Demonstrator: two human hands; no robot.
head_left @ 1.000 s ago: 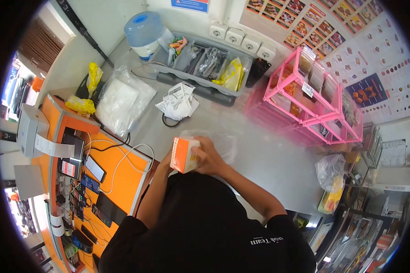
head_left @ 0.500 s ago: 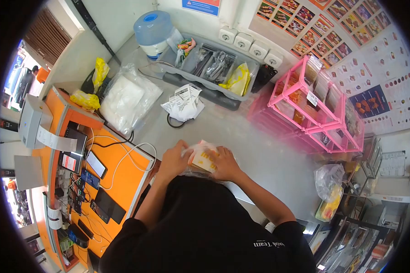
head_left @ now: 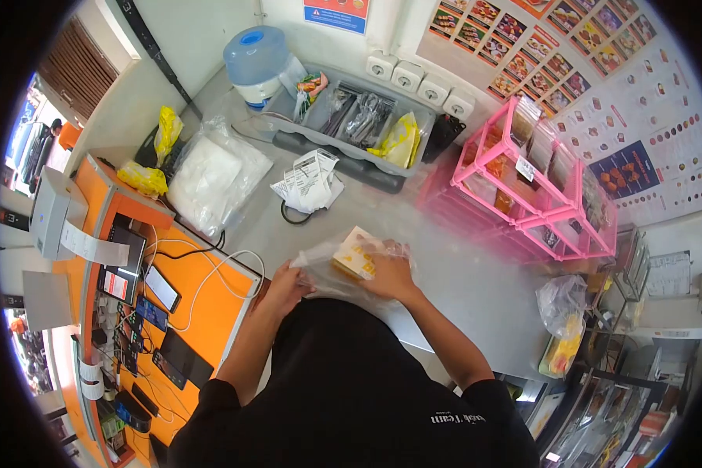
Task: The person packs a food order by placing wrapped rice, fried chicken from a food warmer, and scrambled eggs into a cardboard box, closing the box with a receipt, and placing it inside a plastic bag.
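A small white and yellow box [head_left: 355, 253] lies in a thin clear plastic bag [head_left: 317, 257] at the near edge of the metal counter. My left hand [head_left: 287, 288] is closed on the bag's left edge, fingers pinched together. Over the right end of the box, my right hand [head_left: 390, 271] has its fingers bent and gripping it; film lies about these fingers, and whether they are inside the bag I cannot tell. Beyond the bag, crumpled printed receipts [head_left: 310, 183] rest on the counter.
A pink plastic rack [head_left: 522, 187] with packets stands at right, and a grey cutlery tray [head_left: 351, 129] at the back beside a blue water container [head_left: 255, 56]. Left are stacked plastic bags [head_left: 210, 175] and an orange desk [head_left: 203, 300] with phones and cables.
My left hand has moved off the box, left and down, drawing the bag's edge out with it. The box has turned a little and my right hand has shifted slightly right.
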